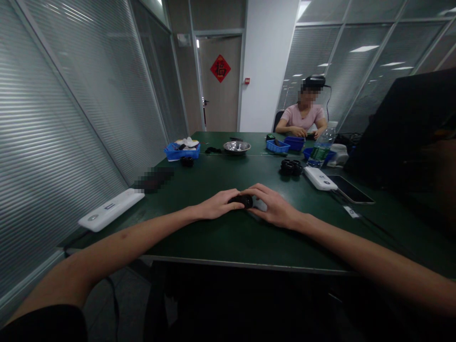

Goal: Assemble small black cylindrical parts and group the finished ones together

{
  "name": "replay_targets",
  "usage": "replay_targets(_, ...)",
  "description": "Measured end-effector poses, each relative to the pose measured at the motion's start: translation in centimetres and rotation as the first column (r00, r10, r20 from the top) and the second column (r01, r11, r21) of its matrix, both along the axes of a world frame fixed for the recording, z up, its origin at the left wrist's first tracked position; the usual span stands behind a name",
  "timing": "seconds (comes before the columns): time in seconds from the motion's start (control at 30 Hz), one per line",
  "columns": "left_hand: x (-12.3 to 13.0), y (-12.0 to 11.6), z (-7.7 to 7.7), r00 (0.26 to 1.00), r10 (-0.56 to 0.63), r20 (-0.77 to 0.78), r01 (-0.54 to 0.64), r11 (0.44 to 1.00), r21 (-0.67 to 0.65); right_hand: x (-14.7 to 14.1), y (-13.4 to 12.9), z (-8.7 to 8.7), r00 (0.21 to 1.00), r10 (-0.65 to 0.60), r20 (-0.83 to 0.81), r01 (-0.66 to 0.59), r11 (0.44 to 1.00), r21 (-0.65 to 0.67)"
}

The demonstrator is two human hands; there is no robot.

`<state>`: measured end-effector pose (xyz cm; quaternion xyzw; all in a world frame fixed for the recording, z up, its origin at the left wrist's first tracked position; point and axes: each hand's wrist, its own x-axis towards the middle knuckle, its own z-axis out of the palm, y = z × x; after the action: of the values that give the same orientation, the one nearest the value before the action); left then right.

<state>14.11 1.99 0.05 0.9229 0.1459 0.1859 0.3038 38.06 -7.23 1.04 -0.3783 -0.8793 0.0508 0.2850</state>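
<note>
My left hand [220,204] is closed around a small black cylindrical part [242,201] just above the green table, its thumb along the near side. The part's round end faces right. My right hand [273,205] curves round that end from the right, with index finger and thumb bent and their tips at the part. Between the right thumb and fingers shows a pale greyish patch [260,204], too unclear to name. My fingers hide much of the black part.
On the green table [199,240] stand a metal bowl [237,148], a blue basket [182,151], black round parts [290,167], a water bottle [322,145], white power banks [111,209] and a phone [351,189]. A co-worker [304,116] sits across; a dark monitor-like shape [402,128] stands right.
</note>
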Motion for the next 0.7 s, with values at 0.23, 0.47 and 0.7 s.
replay_targets(0.23, 0.01, 0.01, 0.01, 1.000, 0.006, -0.007, -0.006, 1.000, 0.002, -0.32, -0.16, 0.25, 1.000, 0.009, 0.004, -0.009, 1.000, 0.008)
replay_targets(0.47, -0.03, -0.17, 0.25, 0.999, -0.034, 0.014, 0.034, 0.999, 0.000, -0.28, -0.05, 0.10, 0.992, -0.126, 0.031, 0.126, 0.992, 0.009)
replay_targets(0.7, -0.03, 0.06, 0.01, 1.000, -0.024, 0.004, 0.024, 1.000, 0.007, -0.17, 0.01, 0.09, 0.993, -0.115, 0.036, 0.115, 0.993, -0.002)
